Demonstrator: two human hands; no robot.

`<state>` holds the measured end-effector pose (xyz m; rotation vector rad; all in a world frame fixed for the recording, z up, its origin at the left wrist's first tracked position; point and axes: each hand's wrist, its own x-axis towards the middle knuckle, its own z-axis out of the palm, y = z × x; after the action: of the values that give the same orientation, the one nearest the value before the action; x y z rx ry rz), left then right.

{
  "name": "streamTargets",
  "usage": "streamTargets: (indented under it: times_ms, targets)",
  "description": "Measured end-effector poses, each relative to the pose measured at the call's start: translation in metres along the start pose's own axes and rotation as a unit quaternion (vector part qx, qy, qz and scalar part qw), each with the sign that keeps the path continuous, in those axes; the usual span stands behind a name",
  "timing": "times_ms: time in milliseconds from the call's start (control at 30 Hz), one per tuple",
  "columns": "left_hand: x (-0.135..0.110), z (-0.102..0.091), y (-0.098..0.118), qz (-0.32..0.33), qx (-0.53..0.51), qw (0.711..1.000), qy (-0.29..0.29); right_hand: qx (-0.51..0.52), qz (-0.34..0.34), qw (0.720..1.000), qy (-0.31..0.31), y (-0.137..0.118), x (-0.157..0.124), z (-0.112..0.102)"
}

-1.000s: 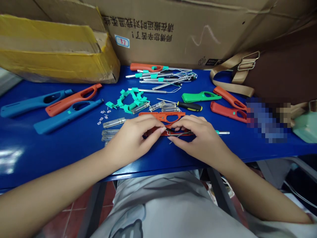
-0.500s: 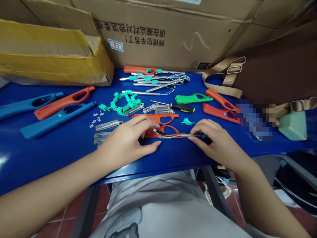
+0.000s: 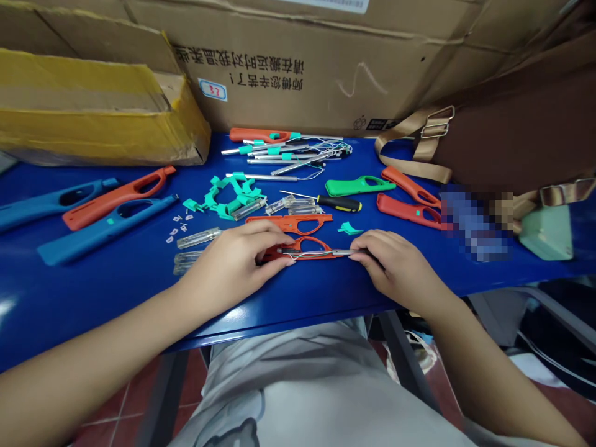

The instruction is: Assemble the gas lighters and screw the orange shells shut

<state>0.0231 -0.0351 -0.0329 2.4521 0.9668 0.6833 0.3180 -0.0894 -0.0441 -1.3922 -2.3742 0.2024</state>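
Observation:
My left hand (image 3: 237, 264) grips the left end of an orange lighter shell half (image 3: 302, 247) lying on the blue table (image 3: 116, 279). My right hand (image 3: 393, 264) pinches the right end of a thin metal tube with wire (image 3: 321, 252) that rests along that shell. A second orange shell half (image 3: 293, 221) lies just behind. A small teal plastic piece (image 3: 349, 229) sits between the shells and my right hand.
A black-handled screwdriver (image 3: 338, 202), clear tubes (image 3: 200, 237), teal clips (image 3: 230, 195), metal tubes with wires (image 3: 288, 152), blue, orange and green lighter shells (image 3: 105, 226) lie around. Cardboard boxes (image 3: 302, 62) stand behind; a brown bag (image 3: 512, 130) is at right.
My hands moved apart, the right one sliding right along the metal tube. The teal piece came into sight. The camera tilted slightly.

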Motion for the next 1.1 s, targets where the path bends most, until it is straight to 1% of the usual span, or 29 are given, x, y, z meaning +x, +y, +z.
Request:
streamTargets:
  times_ms: [133,300,433,533,600,700,767,867,1000,1100]
  targets:
    - [-0.001,-0.002,0.001,0.005,0.009,1.0,-0.002,0.007,-0.002,1.0,0.015,-0.001,-0.001,0.001]
    - [-0.001,-0.002,0.004,-0.015,0.037,0.999,-0.03,-0.013,-0.018,0.999,0.035,-0.003,-0.001,0.002]
    - [0.0,-0.002,0.006,-0.026,0.046,0.997,-0.061,-0.038,-0.026,0.999,0.015,-0.003,0.001,0.0]
    - [0.001,-0.001,0.006,-0.031,0.044,0.996,-0.073,-0.037,-0.022,0.999,0.0,-0.002,0.001,-0.001]
    - [0.001,-0.001,0.007,-0.033,0.04,0.996,-0.073,-0.001,-0.006,1.0,0.001,-0.004,0.001,-0.001]
    - [0.002,-0.001,0.006,-0.033,0.038,0.996,-0.073,0.087,0.04,0.995,0.027,-0.01,0.001,0.0]
    - [0.002,-0.001,0.006,-0.028,0.042,0.996,-0.073,0.113,0.054,0.992,0.028,-0.014,0.002,0.001]
    - [0.001,-0.001,0.005,-0.026,0.038,0.996,-0.071,0.094,0.044,0.994,0.014,-0.016,0.004,0.0]
    - [-0.001,-0.002,0.005,-0.035,0.023,0.997,-0.064,0.073,0.053,0.995,0.032,-0.01,0.007,-0.004]
    - [-0.004,-0.002,0.007,-0.029,0.018,0.998,-0.043,0.08,0.056,0.995,0.024,-0.005,0.009,-0.007]
